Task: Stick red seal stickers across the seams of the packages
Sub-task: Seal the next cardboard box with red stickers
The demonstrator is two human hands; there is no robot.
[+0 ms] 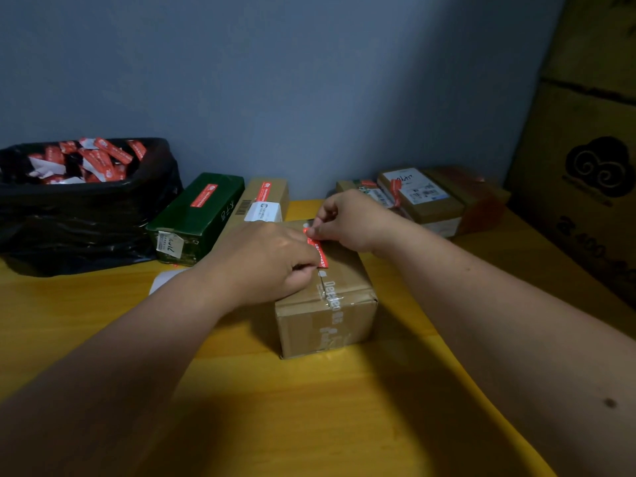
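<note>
- Right hand [347,218] fingers [318,228] curled, pinching far end of red sticker [318,251].
- Left hand [265,259] fingers [303,270] curled, pressing down by near end of same sticker.
- Sticker lying across taped seam on top of brown box [340,297], mid worktop [344,407].
- Beyond left hand: green box [199,218] and tan box [265,197], each with red sticker on top.
- Beyond right hand: stack of cardboard parcels [433,201] against wall.
- Far left: black bag [79,215] holding red and white sticker scraps.
- Far right: big carton [585,166] with cloud mark.
</note>
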